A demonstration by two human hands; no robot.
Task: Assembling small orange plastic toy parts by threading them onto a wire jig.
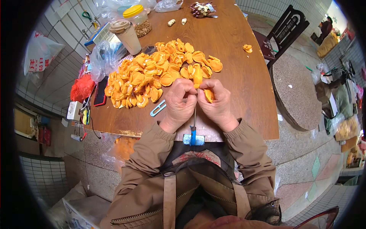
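My left hand point(180, 101) is closed, thumb and forefinger pinched at the lower end of an upright orange cloth-like piece point(197, 76). My right hand point(217, 102) is closed beside it, its fingers curled around an orange petal point(209, 95). The fingertips of both hands nearly meet over the top of a thin metal rod point(195, 116). That rod rises from a blue-wrapped metal holder point(193, 139) at the table's near edge. A large heap of orange petals point(143, 74) lies just beyond and left of my hands. What exactly the fingertips pinch is partly hidden.
On the wooden table point(232, 45) are a blue oval loop point(158, 108), a phone point(101, 91), a lidded cup point(127, 38), a yellow-lidded jar point(138, 21) and a lone orange piece point(248, 48). A dark chair point(284, 32) stands at the right.
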